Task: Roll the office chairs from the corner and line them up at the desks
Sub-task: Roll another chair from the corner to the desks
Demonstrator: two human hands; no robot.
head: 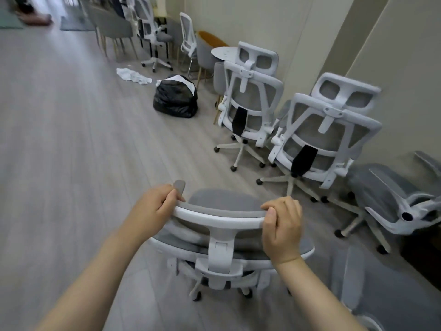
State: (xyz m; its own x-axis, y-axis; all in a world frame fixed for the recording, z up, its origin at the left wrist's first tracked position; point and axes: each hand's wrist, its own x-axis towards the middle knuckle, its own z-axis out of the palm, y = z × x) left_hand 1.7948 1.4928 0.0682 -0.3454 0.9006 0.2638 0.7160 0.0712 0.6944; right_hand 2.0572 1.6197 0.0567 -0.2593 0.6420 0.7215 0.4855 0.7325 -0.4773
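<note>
Hands: left hand and right hand both gripping the headrest ends
Headrest: long axis runs left-right
Chair: on the floor, seat facing away, beside two parked chairs

Grey wood floor, cream walls, black bag

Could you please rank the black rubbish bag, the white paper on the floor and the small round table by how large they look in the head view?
1. black rubbish bag
2. white paper and round table: alike, unranked; table partly hidden.
</note>
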